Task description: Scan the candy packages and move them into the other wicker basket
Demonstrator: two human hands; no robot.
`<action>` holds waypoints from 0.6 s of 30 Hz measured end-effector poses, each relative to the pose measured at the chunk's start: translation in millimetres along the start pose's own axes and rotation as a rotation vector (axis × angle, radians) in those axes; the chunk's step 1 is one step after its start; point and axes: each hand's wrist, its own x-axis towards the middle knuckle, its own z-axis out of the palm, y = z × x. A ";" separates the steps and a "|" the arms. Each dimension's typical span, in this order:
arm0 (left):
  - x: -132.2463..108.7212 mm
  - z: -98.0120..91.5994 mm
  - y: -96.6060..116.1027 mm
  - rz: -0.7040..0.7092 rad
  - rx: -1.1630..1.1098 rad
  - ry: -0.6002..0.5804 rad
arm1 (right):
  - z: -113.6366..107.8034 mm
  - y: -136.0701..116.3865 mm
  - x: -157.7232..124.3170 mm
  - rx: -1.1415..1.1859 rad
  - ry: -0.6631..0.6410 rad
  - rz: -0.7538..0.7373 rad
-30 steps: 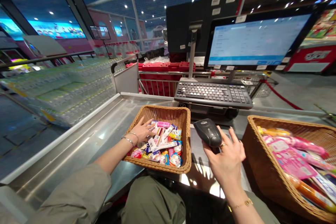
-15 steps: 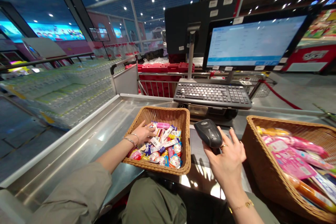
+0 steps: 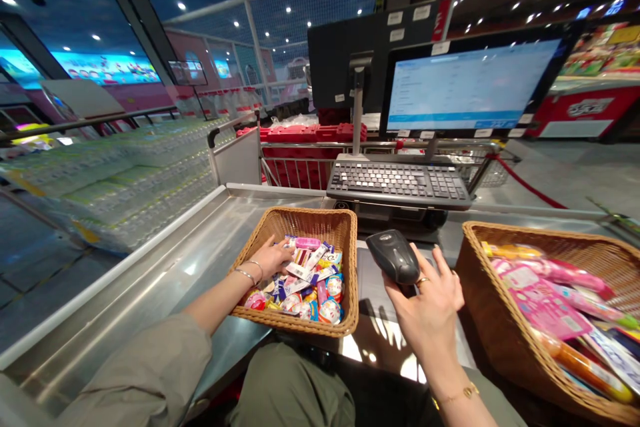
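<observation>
The left hand reaches into a wicker basket of small snack packets, fingers curled among them; whether it grips one is unclear. Just right, the right hand clasps a black barcode scanner, nose angled toward that basket.

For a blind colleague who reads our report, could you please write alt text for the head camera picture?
At a metal checkout counter, the person's left hand reaches into a wicker basket of small snack packets, and the right hand holds a black barcode scanner. A keyboard and lit screen stand behind; a second basket of pink packages sits at right.
</observation>
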 end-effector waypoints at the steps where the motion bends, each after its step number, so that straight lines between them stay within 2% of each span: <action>1: -0.6 -3.0 2.3 0.001 0.002 0.007 | 0.1 0.5 0.0 -0.001 -0.001 0.000; 9: -6.5 -36.1 25.2 -0.048 0.045 0.133 | -1.1 2.3 -0.6 0.012 0.010 0.002; 18: -3.7 -57.6 62.2 -0.205 0.058 0.395 | -4.0 4.9 -1.9 -0.003 0.025 0.013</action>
